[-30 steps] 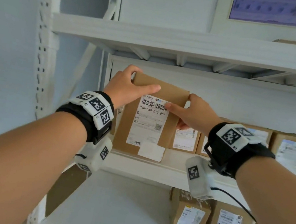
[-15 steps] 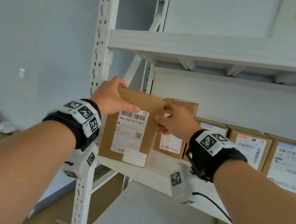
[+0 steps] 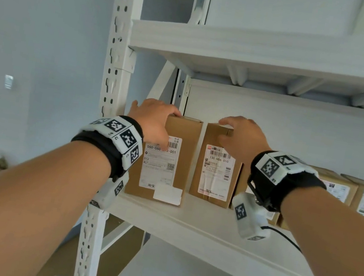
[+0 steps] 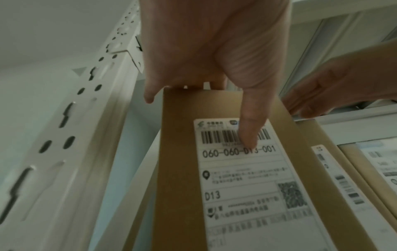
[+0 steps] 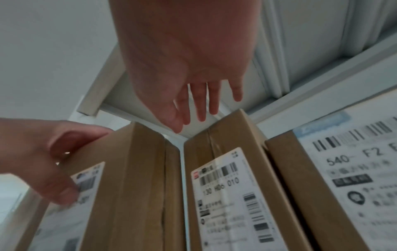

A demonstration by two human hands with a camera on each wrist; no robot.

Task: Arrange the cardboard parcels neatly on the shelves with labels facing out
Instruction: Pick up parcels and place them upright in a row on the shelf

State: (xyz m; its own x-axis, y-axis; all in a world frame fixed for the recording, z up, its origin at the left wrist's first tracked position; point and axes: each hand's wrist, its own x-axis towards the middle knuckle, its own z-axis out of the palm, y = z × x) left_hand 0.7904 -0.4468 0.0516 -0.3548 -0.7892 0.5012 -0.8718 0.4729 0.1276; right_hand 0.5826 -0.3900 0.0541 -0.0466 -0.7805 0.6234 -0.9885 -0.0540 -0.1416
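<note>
On top of the left parcel (image 3: 168, 159) the fingers (image 4: 150, 95) of the left hand (image 3: 152, 121) are curled over the upper edge, and the thumb (image 4: 249, 129) presses flat on the barcode of its label (image 4: 247, 178), so this hand holds the parcel. The right hand (image 5: 187, 56) hangs above the neighbouring parcel (image 3: 217, 165) with straight, slightly spread fingers (image 5: 201, 105) and holds nothing; from the wrist view they seem just above its top, not touching. Both parcels stand upright on the shelf (image 3: 187, 219) with labels facing out and a narrow gap between them, and more parcels (image 3: 339, 189) stand in the row to the right. The left parcel stands close to the front edge of the shelf and beside the upright post (image 3: 114, 79). If the left hand lets go while the parcel is tilted, I think it can tip forward off the shelf. If the right hand pushes the second parcel sideways too hard, it can turn and its label will not face out squarely.
</note>
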